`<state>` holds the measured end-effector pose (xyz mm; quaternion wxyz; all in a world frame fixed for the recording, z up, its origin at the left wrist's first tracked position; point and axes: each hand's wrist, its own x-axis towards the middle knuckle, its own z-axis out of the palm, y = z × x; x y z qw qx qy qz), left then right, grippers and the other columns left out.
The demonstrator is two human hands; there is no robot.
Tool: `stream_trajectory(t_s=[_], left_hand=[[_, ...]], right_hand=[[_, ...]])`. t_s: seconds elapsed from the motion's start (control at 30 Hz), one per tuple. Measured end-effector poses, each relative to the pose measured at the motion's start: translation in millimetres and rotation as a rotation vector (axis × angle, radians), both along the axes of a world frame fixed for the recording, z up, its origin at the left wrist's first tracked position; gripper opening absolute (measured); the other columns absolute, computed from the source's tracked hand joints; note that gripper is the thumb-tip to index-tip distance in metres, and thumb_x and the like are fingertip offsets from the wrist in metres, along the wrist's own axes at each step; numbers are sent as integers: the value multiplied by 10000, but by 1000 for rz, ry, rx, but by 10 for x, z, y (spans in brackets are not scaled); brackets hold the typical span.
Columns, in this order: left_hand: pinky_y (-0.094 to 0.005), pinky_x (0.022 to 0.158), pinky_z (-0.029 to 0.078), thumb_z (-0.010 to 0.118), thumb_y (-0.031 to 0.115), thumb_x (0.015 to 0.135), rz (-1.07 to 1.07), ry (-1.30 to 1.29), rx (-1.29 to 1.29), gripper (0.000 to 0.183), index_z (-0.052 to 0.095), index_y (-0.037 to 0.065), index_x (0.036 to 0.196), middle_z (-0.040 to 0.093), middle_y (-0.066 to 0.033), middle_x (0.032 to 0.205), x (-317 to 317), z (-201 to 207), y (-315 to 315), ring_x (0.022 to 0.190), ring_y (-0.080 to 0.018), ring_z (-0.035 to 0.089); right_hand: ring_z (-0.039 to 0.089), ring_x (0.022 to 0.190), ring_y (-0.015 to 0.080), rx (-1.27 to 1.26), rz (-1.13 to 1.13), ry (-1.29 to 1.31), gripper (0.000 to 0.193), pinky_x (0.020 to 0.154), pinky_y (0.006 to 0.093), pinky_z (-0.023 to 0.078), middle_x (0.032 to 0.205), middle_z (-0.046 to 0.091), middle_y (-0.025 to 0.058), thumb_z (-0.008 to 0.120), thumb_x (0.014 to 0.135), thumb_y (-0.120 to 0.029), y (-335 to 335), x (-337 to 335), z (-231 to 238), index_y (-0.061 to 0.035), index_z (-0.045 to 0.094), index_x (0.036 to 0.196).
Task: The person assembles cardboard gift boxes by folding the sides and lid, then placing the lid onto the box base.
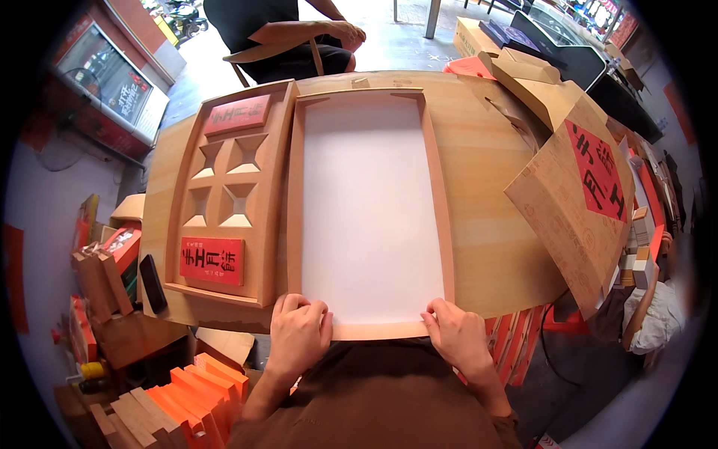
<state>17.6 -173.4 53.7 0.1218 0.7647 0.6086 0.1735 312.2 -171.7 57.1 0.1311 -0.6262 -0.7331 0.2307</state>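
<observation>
A shallow, open cardboard box [370, 202] with brown sides and a plain white inside lies lengthwise in front of me. My left hand [301, 329] is closed on its near left corner, fingers curled over the side wall. At the near right corner my right hand [456, 333] pinches the wall in the same way. Just left of it sits another cardboard box [262, 262] with a brown insert of pyramid-shaped hollows. A red flat packet [212, 260] lies at that box's near end, and a second red packet [238, 114] at its far end.
A wooden table [493, 247] bears both boxes. A printed brown cardboard panel [557, 202] with a red label leans over its right side. A black phone [153, 284] lies at the left edge. Orange and brown cartons [202, 393] stand lower left. A person [277, 37] sits beyond the table.
</observation>
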Motion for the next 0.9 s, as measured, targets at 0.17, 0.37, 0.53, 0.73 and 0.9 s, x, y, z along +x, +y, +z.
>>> stream_trajectory(t_s=[0.17,0.37,0.53,0.73,0.9], left_hand=[[-530,985,495,794,171,851,-43,-44,137,247,629,79,693,631,-76,676,-27,-51,22,985,-309,675],[-621,1079,452,819,332,875,-112,-79,227,412,576,110,628,597,-51,606,-171,-280,-109,973,-288,733],[-600,1087,454,792,486,893,-202,-23,380,517,565,117,612,578,-52,616,-196,-308,-157,872,-269,716],[-499,995,514,762,583,889,-300,-40,486,616,461,140,585,544,-14,614,-303,-554,-227,745,-208,663],[-424,865,552,775,564,884,-372,-86,517,618,447,137,581,525,-11,593,-338,-575,-201,671,-195,625]], right_hand=[[657,620,308,221,140,-2,384,553,410,505,818,662,60,820,873,-410,-134,167,-220,-88,612,872],[674,669,210,354,256,52,299,570,349,541,922,638,10,869,790,-271,-199,256,-271,-124,647,925],[683,700,195,411,252,18,230,585,339,538,907,630,14,822,772,-125,-249,248,-323,-140,666,940],[681,698,196,337,306,83,190,576,342,519,836,596,16,826,791,-153,-275,300,-319,-144,668,897],[684,687,224,294,384,108,214,572,358,529,860,629,16,815,876,-298,-241,385,-210,-138,674,892]])
